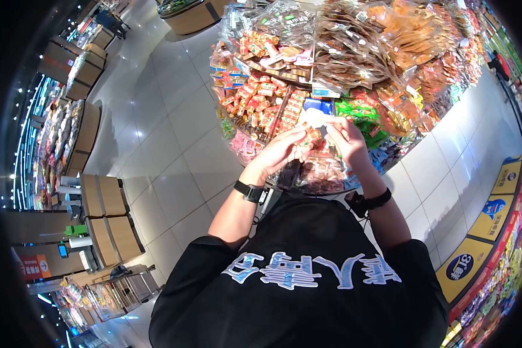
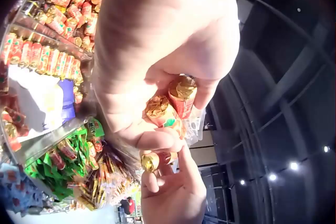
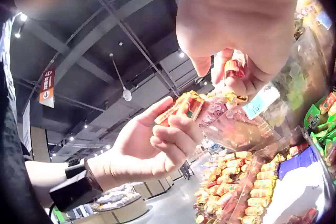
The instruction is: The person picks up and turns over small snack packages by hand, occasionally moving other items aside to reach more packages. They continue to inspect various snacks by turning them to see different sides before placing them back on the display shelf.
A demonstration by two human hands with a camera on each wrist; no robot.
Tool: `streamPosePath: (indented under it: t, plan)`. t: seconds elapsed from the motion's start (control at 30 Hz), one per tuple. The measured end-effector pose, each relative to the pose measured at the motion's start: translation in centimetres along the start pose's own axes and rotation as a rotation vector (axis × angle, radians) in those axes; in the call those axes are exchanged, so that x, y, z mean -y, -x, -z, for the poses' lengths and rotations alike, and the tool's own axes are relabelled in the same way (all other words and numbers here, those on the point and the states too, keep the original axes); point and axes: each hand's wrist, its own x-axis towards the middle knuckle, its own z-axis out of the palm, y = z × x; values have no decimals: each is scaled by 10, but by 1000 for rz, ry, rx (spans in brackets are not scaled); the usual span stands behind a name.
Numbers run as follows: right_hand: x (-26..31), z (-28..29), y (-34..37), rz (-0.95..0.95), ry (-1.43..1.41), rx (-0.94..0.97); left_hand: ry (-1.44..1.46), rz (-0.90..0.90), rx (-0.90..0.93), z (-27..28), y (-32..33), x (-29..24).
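Red and gold wrapped candies (image 2: 182, 97) lie in my left hand (image 2: 168, 40), whose fingers curl round them; the head view shows this hand (image 1: 284, 149) above the display's near edge. Beside it, my right hand (image 1: 348, 142) pinches one red candy with gold ends (image 3: 233, 69), seen in the right wrist view between thumb and fingers. In the left wrist view the right fingertips are close to the left ones, by a gold candy end (image 2: 150, 162). Whether the hands touch is unclear.
A round display holds red-gold candies (image 1: 255, 101), green packets (image 1: 356, 111), brown packaged snacks (image 1: 354, 52) and a blue box (image 1: 319, 106). Tiled floor (image 1: 162, 136) surrounds it. Shelves with yellow panels (image 1: 464, 267) stand at the right, wooden counters (image 1: 107, 197) at the left.
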Motion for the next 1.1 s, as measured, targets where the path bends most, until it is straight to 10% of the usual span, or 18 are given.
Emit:
streamPosePath:
  t: [0.1, 0.23, 0.37, 0.67, 1.1]
  plan:
    - [14, 4, 4, 167, 107, 163, -403, -61, 53, -9, -1, 1]
    - [35, 10, 8, -237, -195, 368, -683, -35, 11, -21, 2, 3]
    - [36, 17, 9, -155, -93, 346, -736, -139, -26, -30, 3, 3]
    - [38, 14, 13, 306, 126, 127, -190, -223, -104, -39, -6, -2]
    - [37, 15, 18, -142, -332, 256, -198, -314, -271, -54, 14, -10]
